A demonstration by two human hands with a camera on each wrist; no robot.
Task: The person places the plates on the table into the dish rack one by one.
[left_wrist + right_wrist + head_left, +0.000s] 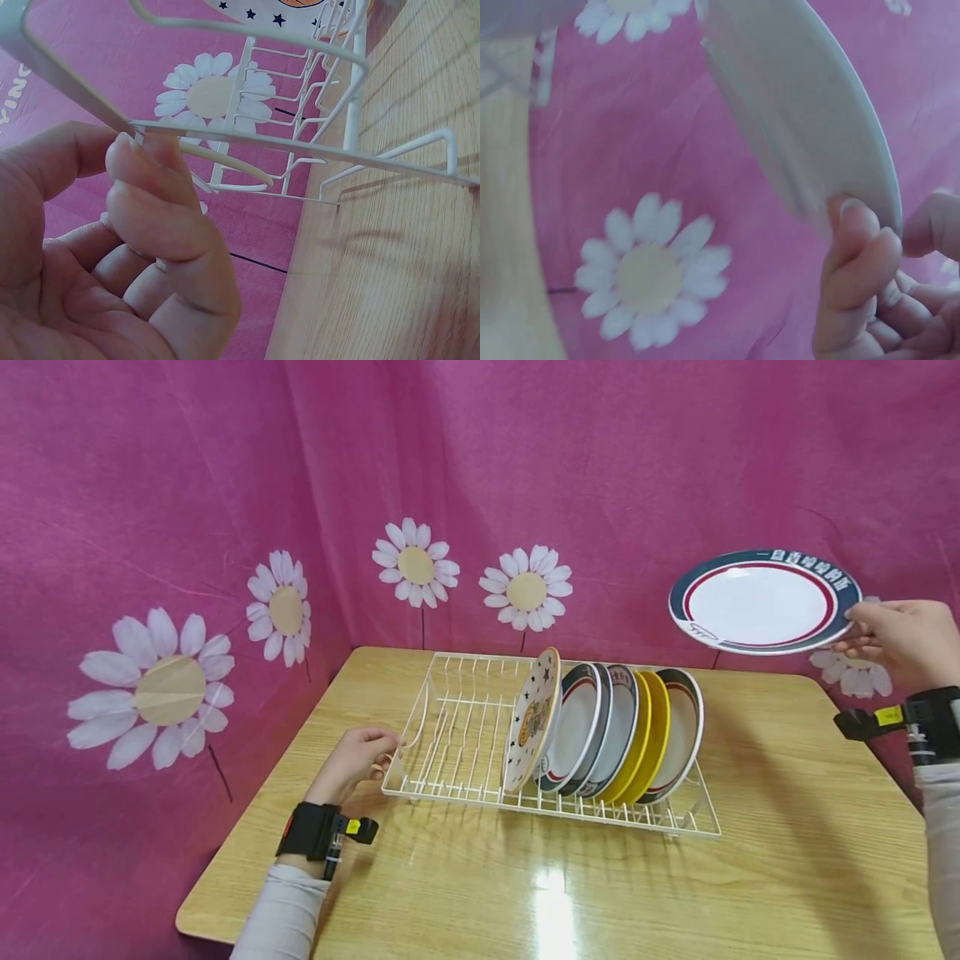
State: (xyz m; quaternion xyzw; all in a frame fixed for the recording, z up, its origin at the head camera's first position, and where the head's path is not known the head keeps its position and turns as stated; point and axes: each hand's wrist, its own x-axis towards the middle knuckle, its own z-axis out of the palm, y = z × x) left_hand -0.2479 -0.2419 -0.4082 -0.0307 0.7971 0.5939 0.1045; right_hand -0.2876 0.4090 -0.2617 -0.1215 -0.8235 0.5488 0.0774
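Note:
My right hand [903, 639] pinches the rim of a white plate [757, 602] with a dark blue border and a red ring, raised above the table's right side. The right wrist view shows the plate's pale underside [795, 105], thumb on one face and fingers on the other. At the left end of a white wire dish rack [457, 752], my left hand [358, 764] pinches the rack's corner wire. Standing in the rack are a star-patterned plate [532, 722], several blue-rimmed plates [576, 727] and yellow plates [656, 735]. The rack's left slots hold no plates.
The rack stands on a light wooden table [465, 885]. Behind it and to the left hangs a pink cloth [600, 460] printed with daisies. The raised plate is near the back cloth, to the right of the rack.

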